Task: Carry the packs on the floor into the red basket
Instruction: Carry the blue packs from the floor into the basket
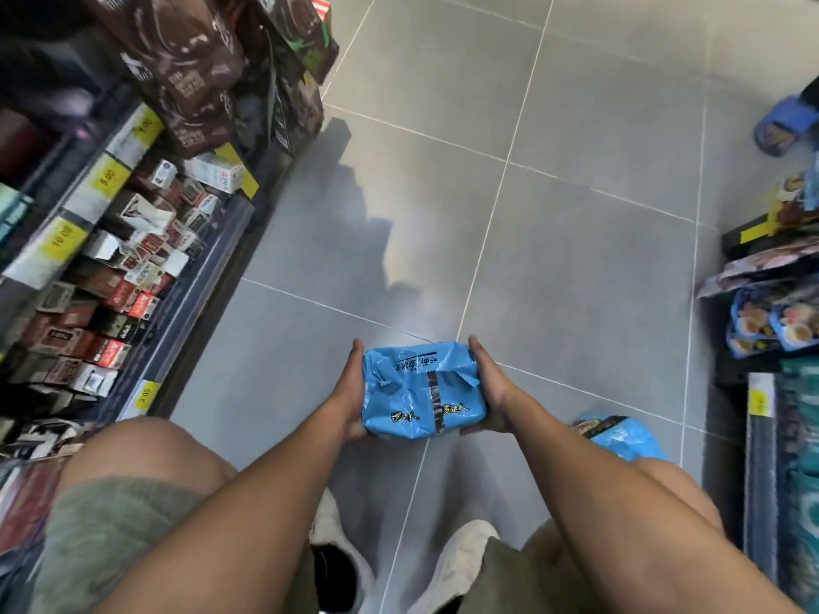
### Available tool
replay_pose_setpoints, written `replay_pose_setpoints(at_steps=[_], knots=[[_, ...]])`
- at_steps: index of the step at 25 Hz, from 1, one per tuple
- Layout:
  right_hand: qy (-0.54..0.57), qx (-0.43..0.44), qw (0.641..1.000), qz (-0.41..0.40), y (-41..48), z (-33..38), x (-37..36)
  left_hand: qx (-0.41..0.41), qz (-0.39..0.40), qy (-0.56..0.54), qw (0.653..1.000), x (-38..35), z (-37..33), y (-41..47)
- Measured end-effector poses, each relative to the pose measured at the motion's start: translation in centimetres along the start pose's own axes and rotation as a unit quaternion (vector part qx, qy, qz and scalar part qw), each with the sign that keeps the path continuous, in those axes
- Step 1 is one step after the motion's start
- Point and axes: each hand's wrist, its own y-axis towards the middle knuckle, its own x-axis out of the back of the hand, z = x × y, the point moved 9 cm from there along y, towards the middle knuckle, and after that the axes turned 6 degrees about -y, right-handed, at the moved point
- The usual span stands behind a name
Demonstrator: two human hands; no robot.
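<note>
A blue pack (421,389) with yellow and black print hangs above the grey tiled floor, held between both hands. My left hand (350,392) grips its left end and my right hand (489,387) grips its right end, fingers curled under it. A second blue pack (629,438) lies on the floor just right of my right forearm, partly hidden by it. No red basket is in view.
A shelf (146,277) of small boxes with yellow price tags runs along the left. Racks of blue packs (771,321) stand on the right. Another person's blue slipper (784,126) is at the far right. My knees and white shoes (461,551) fill the bottom.
</note>
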Motion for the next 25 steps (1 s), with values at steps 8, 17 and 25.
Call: replay_pose_setpoints(at_steps=[8, 17, 25], knots=[[0.075, 0.015, 0.997, 0.02, -25.0, 6.3, -1.6, -0.019, -0.026, 0.093, 0.995, -7.4, -5.2, -26.2], [0.201, 0.071, 0.977, 0.012, -52.5, 7.1, 6.1, -0.014, -0.003, 0.261, 0.965, -23.9, -4.5, -49.2], [0.393, 0.116, 0.911, -0.043, -63.2, -2.5, 17.1, 0.004, 0.04, 0.45, 0.892, -39.6, 4.5, -51.9]])
